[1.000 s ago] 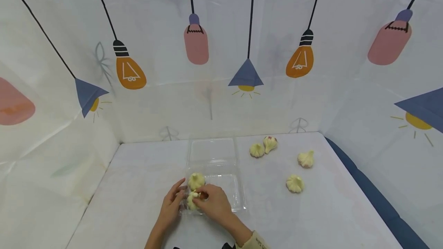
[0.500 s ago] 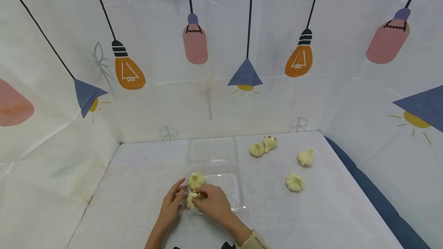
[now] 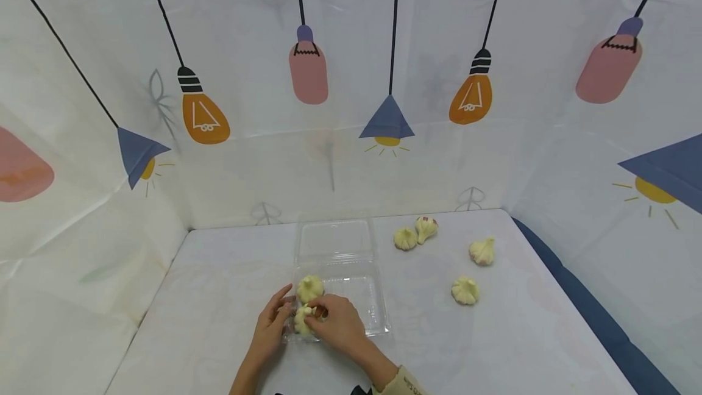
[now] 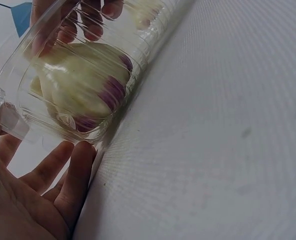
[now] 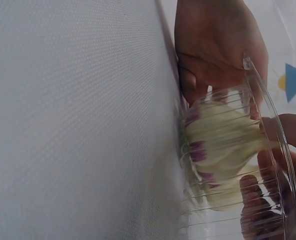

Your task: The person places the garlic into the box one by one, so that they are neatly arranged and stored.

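Observation:
A clear plastic clamshell box [image 3: 356,288] lies with its lid [image 3: 336,241] folded back away from me. Two garlic bulbs sit along its left side, a rear bulb [image 3: 310,288] and a front bulb [image 3: 301,320]. My right hand [image 3: 341,323] reaches over the box and pinches the front bulb by its stem between thumb and fingers. Purple patches mark the base of this front garlic bulb [image 4: 85,90], seen through the ribbed wall. Outside the box, my left hand [image 3: 270,325] touches the left wall with fairly straight fingers.
Right of the box, on the white table [image 3: 526,334], lie several loose bulbs: a pale bulb [image 3: 405,238] beside a reddish-marked one [image 3: 426,229], another bulb [image 3: 482,252] and a nearer bulb [image 3: 465,291]. A lamp-patterned sheet [image 3: 258,169] rises behind the table.
Both hands stay in place at the box, the right still pinching the front garlic bulb. Only the head view has shifted slightly.

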A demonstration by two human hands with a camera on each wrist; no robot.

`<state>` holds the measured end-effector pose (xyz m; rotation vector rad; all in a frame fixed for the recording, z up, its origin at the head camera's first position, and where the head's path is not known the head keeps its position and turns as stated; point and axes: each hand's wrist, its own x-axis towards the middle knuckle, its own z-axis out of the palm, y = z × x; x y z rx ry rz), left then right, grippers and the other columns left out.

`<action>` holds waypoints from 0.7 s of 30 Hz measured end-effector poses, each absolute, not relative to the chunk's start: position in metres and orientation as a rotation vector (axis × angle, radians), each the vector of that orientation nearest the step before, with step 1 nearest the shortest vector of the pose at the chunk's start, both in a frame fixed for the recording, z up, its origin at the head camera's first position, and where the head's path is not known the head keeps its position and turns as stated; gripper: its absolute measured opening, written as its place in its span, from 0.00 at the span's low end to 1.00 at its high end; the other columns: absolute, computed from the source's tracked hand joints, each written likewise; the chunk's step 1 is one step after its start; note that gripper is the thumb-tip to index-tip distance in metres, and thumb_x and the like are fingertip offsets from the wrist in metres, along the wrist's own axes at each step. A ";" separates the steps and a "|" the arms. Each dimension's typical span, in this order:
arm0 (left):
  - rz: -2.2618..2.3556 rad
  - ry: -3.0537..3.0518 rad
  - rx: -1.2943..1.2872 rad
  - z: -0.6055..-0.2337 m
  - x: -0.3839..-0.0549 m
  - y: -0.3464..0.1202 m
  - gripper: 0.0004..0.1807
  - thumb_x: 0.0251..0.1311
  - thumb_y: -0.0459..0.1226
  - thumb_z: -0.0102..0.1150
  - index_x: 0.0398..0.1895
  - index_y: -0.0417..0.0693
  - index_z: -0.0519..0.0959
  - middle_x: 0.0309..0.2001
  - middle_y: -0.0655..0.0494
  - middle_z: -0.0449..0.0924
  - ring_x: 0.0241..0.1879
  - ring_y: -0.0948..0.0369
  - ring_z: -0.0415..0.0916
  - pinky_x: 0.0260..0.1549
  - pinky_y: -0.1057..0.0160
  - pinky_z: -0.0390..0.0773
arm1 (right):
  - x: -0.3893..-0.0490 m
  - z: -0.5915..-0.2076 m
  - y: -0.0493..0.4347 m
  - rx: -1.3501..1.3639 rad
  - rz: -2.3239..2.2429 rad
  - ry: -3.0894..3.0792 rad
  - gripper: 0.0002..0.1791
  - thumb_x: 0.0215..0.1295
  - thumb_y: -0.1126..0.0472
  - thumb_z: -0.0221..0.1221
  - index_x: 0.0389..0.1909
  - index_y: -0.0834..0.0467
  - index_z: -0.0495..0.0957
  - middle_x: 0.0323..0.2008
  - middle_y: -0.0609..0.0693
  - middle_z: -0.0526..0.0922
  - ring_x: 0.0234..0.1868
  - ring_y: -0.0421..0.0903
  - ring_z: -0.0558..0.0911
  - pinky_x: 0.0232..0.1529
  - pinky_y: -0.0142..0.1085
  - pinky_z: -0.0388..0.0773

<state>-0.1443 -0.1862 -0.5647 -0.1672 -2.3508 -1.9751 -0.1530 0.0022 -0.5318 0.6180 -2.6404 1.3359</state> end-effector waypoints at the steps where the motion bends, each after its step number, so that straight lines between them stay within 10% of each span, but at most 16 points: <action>1: -1.974 -2.348 -0.169 -0.565 -0.144 -0.186 0.23 0.74 0.35 0.45 0.69 0.38 0.64 0.55 0.32 0.73 0.44 0.58 0.78 0.27 0.59 0.78 | -0.153 -0.532 0.002 0.617 1.335 -2.640 0.08 0.53 0.56 0.70 0.34 0.51 0.85 0.24 0.35 0.77 0.26 0.32 0.74 0.27 0.26 0.70; 21: -1.951 -2.398 -0.093 -0.572 -0.148 -0.187 0.23 0.74 0.38 0.47 0.69 0.46 0.66 0.55 0.37 0.74 0.46 0.53 0.78 0.33 0.59 0.79 | -0.154 -0.533 0.007 0.589 1.413 -2.597 0.12 0.52 0.57 0.72 0.38 0.54 0.84 0.24 0.35 0.76 0.27 0.34 0.76 0.29 0.27 0.72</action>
